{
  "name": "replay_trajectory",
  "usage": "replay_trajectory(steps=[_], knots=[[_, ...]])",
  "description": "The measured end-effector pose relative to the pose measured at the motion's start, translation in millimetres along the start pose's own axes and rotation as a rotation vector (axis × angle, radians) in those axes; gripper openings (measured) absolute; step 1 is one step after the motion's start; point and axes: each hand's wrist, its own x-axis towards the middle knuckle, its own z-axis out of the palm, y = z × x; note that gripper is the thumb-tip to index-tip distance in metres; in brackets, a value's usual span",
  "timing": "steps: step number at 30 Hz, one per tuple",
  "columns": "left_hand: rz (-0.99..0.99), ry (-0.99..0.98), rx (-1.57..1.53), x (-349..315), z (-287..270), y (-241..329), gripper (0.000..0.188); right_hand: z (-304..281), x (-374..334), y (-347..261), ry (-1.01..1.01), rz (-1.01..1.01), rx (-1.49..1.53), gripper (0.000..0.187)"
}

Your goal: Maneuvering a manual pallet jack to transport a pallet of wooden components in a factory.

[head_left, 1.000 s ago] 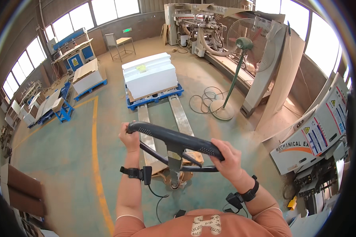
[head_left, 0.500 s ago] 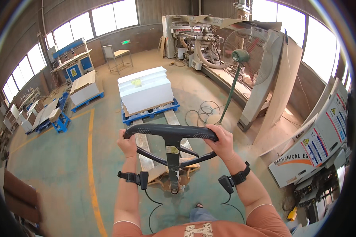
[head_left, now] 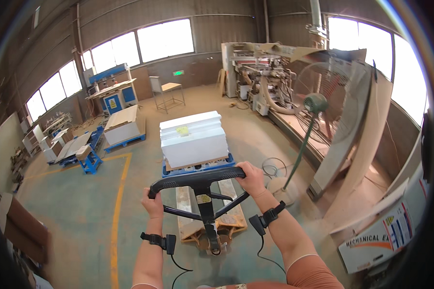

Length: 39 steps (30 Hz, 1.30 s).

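Observation:
Both my hands grip the black loop handle (head_left: 197,179) of a pallet jack. My left hand (head_left: 153,203) is closed around its left end, and my right hand (head_left: 250,178) wraps its right end. The handle sits at a slant, right end higher. Beyond it, the jack's worn yellow-and-pale forks (head_left: 184,208) point at a blue pallet (head_left: 168,171). How far they reach under it is hidden behind the handle. On the pallet rests a stack of white boards (head_left: 193,147) with a yellow label on top.
A green-poled fan (head_left: 316,103) stands right of the pallet, with a coiled cable (head_left: 275,166) on the floor. A large machine (head_left: 265,77) lines the back right. Left are another loaded pallet (head_left: 125,136), a blue trestle (head_left: 89,161) and a yellow floor line (head_left: 116,212).
The handle has swung to a slant, its left end lower and right end higher, with both hands still on it. The view has tilted upward, and surroundings sit lower and further right.

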Motion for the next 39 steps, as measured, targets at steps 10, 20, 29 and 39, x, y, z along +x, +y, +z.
replay_trajectory(steps=[10, 20, 29, 39], knots=[[0.041, 0.042, -0.023, 54.8, 81.2, -55.8, 0.018, 87.5, 58.0, 94.4, -0.073, 0.086, -0.067, 0.026], [-0.201, -0.276, -0.047, 131.5, 142.4, -67.5, 0.029, 169.0, 119.8, 161.0, -0.097, 0.298, -0.025, 0.024], [-0.072, -0.413, 0.212, 248.3, 224.8, -124.4, 0.046, 254.9, 172.3, 207.4, -0.097, 0.338, -0.025, 0.023], [-0.099, -0.199, 0.119, 307.2, 311.6, -201.4, 0.039, 340.8, 222.9, 281.1, -0.117, 0.353, 0.021, 0.023]])
